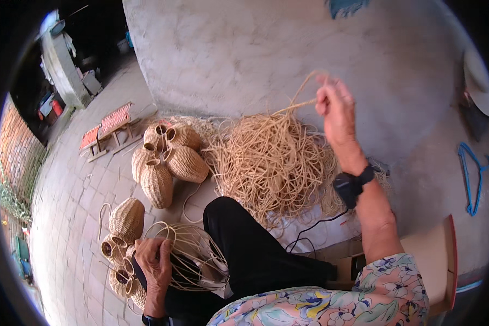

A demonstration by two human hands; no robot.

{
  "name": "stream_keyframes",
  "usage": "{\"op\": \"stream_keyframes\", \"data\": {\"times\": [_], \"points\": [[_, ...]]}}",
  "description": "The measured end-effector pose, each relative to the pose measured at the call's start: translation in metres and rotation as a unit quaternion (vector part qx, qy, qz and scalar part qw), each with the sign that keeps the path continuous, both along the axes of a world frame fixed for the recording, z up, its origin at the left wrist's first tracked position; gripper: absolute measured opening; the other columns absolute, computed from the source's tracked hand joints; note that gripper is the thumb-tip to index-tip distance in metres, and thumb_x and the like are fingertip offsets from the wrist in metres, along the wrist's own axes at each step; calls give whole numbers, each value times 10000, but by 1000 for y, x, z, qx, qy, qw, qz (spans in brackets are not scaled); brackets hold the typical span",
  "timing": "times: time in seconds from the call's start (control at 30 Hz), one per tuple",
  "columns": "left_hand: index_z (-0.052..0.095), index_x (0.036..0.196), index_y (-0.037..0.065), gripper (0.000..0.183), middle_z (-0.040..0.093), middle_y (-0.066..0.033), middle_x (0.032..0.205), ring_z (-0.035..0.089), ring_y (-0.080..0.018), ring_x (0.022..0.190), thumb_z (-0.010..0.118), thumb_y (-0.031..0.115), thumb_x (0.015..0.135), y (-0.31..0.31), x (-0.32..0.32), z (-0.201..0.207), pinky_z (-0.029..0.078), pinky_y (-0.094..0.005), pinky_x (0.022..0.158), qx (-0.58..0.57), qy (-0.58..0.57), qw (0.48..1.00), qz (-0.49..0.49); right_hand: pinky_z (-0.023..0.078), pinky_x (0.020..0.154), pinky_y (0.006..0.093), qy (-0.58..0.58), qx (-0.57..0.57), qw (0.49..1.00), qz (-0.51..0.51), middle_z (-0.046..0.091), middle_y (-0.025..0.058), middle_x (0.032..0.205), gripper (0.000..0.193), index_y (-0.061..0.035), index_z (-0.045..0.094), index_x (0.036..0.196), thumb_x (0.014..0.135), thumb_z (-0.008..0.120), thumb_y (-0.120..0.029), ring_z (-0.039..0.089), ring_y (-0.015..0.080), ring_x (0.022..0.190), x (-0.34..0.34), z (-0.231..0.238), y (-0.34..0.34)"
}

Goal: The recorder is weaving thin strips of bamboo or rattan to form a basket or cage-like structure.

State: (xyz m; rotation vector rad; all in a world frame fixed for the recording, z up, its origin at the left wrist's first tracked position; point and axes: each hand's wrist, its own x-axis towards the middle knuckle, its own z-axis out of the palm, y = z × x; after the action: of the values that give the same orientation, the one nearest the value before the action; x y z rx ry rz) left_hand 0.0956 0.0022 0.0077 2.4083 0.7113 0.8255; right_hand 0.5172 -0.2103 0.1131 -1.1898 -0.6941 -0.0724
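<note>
Straw-coloured cord (pixel 301 104) is running from a large tangled heap (pixel 271 163) beside the wall (pixel 228 54) up to the right hand (pixel 338 108), which is pinching it; the left hand (pixel 155 263) is gripping the edge of an open frame of looped strands (pixel 193 252) that is lying beside the raised knee (pixel 228 217), while woven baskets (pixel 185 164) are sitting in two clusters on the paved floor (pixel 81 206)

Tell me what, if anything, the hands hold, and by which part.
The right hand pinches straw cord by a length above the tangled pile; the left hand grips looped strands at their left side, exact spot hidden.
</note>
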Motion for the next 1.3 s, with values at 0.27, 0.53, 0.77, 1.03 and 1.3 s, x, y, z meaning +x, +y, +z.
{"op": "stream_keyframes", "data": {"times": [0.27, 0.53, 0.77, 1.03, 1.3], "points": [[681, 1102, 65, 234, 649, -116, 924, 617, -290, 894, 707, 118, 875, -21, 10, 29, 491, -379, 822, 2, -84, 996, -9, 558, 731, 266, -130, -214, 945, 210, 704, 8, 879, 203, -72, 685, 1122, 964, 565, -118, 631, 103, 753, -125, 28, 12], [542, 1288, -12, 412, 671, -94, 967, 631, -154, 904, 684, 206, 968, -56, -1, 50, 505, -295, 811, -365, -101, 897, -228, 499, 684, 370, -225, -130, 905, 337, 601, 100, 857, 145, -41, 653, 905, 877, 751, -145, 646, 279, 768, -245, -64, 52], [638, 947, -27, 137, 616, -52, 866, 550, -85, 772, 689, 100, 943, -60, -16, 62, 417, -222, 673, -355, -123, 895, -242, 477, 698, 332, -71, -172, 801, 570, 601, 54, 860, 210, -35, 644, 973, 851, 767, -152, 610, 213, 744, -226, -84, 36], [592, 976, 77, 126, 366, 74, 661, 282, -13, 553, 635, 196, 984, 39, -68, 81, 205, -213, 477, -295, -379, 877, -7, 504, 615, 405, -292, -447, 839, 109, 626, 73, 696, 168, -118, 657, 798, 893, 681, -254, 624, 237, 640, -71, -136, 15], [576, 1019, 108, 111, 321, 82, 636, 205, -15, 494, 622, 208, 1011, 160, -185, 45, 192, -195, 429, -267, -521, 784, 208, 515, 535, 398, -11, -416, 894, -166, 710, 99, 864, 165, -142, 695, 1083, 926, 649, -164, 681, 240, 643, 114, -173, -88]]}}
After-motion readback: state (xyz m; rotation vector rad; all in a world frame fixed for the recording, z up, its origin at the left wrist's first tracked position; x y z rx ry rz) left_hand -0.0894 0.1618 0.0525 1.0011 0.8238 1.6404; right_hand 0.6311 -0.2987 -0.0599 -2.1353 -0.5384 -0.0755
